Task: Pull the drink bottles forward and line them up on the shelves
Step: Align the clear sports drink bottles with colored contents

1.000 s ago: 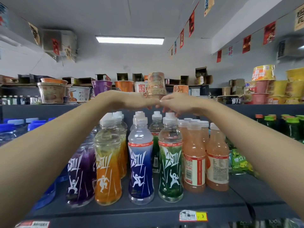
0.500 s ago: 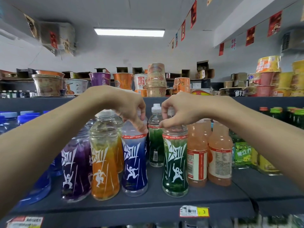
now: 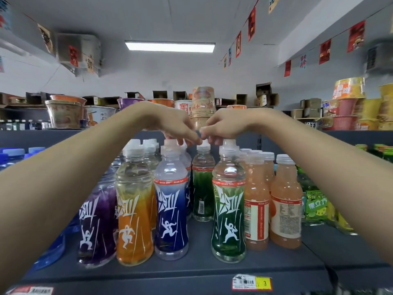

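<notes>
Sports drink bottles stand in a front row on the grey shelf [image 3: 191,271]: purple [image 3: 95,220], orange [image 3: 134,211], blue [image 3: 171,211] and green [image 3: 228,216]. A second green bottle [image 3: 203,188] stands farther back in the gap between the blue and green ones. My left hand [image 3: 174,124] reaches over the row, its fingertips curled down on the white cap of a blue bottle [image 3: 186,165] just behind the front one. My right hand [image 3: 227,124] pinches the rear green bottle's cap. The two hands nearly touch.
Two peach juice bottles [image 3: 285,207] stand right of the green one, with more behind. Green packets [image 3: 314,207] lie farther right and blue-capped water bottles [image 3: 12,154] at the left. Instant noodle bowls [image 3: 63,113] line the shelf above. A price tag [image 3: 252,283] marks the shelf edge.
Both hands have left the necks of the front blue and green bottles, risen and reached farther back to the caps behind. The front green bottle now stands nearer the shelf edge.
</notes>
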A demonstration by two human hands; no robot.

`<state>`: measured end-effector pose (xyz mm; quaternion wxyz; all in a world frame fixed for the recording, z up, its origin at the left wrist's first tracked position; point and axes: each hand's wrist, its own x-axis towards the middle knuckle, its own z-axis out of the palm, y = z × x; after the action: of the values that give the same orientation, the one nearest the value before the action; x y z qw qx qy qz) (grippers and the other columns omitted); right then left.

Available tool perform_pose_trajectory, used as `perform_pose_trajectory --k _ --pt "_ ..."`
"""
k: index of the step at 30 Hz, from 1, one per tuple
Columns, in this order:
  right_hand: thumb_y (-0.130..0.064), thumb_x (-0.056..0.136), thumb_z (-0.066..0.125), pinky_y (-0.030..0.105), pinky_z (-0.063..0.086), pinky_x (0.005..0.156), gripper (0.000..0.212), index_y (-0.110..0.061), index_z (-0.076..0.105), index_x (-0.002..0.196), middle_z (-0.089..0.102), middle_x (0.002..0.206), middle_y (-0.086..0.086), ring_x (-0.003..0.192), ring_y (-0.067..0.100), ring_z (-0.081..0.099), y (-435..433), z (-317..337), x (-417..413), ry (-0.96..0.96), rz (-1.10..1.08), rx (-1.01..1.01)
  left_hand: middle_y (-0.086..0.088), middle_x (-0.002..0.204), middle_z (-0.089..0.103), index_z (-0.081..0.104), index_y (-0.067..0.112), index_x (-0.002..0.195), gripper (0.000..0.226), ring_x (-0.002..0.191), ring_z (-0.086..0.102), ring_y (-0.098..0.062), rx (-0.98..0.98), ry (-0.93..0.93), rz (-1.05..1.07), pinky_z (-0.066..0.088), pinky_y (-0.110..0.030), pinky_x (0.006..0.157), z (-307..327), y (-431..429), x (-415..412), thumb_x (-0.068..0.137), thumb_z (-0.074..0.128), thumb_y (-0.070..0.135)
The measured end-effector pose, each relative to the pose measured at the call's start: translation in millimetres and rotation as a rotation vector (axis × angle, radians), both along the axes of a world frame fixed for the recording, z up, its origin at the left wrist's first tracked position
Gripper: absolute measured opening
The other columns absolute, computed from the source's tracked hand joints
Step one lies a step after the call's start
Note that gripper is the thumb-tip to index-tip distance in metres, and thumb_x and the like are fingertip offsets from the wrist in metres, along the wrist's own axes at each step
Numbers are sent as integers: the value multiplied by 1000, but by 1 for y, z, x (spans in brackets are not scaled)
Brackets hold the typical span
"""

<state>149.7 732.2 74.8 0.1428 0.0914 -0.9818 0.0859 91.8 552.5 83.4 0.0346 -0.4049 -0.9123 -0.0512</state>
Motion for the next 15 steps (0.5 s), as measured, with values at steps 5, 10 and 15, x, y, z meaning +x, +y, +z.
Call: perform_pose_trajectory --k 5,10,15 --pt "-35 95 66 27 55 68 15 -28 72 107 68 89 -10 86 13 69 16 -2 -36 72 -13 -35 0 101 71 73 19 98 19 86 67 -13 196 107 90 55 -25 66 4 9 -49 96 64 36" --pt "-44 93 69 30 57 84 44 -29 63 133 57 108 -13 82 -3 57 22 -6 -65 -36 -6 57 2 90 72 72 19 112 42 74 72 -13 8 184 269 55 -20 53 1 20 -77 86 73 51" --pt "-49 92 69 15 42 66 40 -29 66 127 57 92 -27 77 -8 57 27 -10 -79 10 38 80 3 78 75 76 15 102 41 73 75 -14 -10 217 282 63 -33 74 -1 24 -84 81 78 50"
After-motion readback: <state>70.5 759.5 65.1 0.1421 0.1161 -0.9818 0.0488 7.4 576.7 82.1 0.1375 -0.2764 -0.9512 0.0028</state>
